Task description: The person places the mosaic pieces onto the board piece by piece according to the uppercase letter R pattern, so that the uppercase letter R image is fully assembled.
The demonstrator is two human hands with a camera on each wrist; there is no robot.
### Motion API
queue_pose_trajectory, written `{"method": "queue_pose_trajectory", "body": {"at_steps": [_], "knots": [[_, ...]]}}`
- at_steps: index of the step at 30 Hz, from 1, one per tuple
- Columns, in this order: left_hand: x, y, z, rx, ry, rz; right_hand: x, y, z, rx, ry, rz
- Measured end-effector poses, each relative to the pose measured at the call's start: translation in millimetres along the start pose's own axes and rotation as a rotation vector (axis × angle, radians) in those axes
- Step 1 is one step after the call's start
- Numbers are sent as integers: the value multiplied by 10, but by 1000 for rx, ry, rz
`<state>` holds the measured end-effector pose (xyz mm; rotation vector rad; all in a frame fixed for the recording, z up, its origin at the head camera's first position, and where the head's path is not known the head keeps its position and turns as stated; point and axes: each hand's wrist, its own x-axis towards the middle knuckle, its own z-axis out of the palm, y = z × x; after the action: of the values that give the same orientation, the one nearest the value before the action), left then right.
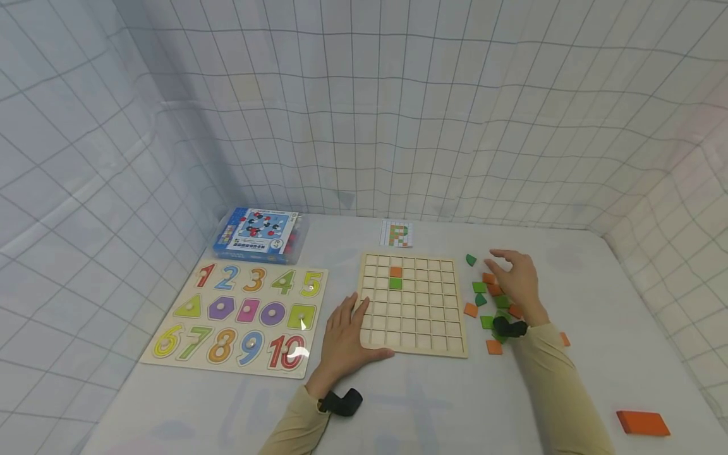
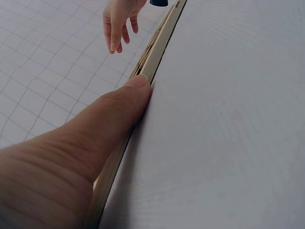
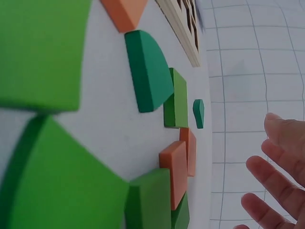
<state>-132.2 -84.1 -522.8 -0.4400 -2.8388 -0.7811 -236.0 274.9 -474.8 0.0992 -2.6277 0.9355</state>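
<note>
A wooden grid board lies on the table with an orange square tile and a green square tile in its cells. My left hand rests at the board's near left corner, fingers along the left side. In the left wrist view its thumb presses against the front edge. To the right of the board, my right hand hovers over loose orange and green tiles, fingers spread and holding nothing. A dark green quarter-round tile lies left of its fingertips.
Left of the board lies a number and shape peg puzzle, with a blue boxed set behind it. A small pattern card lies beyond the board. An orange block sits at the near right.
</note>
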Motion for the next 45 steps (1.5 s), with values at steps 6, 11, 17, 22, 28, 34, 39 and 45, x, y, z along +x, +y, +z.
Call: {"method": "queue_pose_trajectory", "body": {"at_steps": [6,11,17,22,28,34,39,45], "knots": [[3,1,-11,1,-6,-5,-41,40,-45,-45,-64,30],[-3,22,-30,-7,3,3,-79,53,-78,-52,-160,94],[-5,31,-39,-10,11,12,-83,71,-89,-81,-235,136],[-6,31,-32,-8,0,2,-83,90,-98,-111,-275,136],[-6,24,-22,-9,0,0,-70,112,-100,-130,-318,143],[-8,24,-28,-7,3,0,-46,112,-102,-145,-342,127],[-7,26,-29,-2,2,0,-6,80,-114,-170,-359,105],[-9,25,-37,1,14,13,60,40,-115,-200,-395,117]]}}
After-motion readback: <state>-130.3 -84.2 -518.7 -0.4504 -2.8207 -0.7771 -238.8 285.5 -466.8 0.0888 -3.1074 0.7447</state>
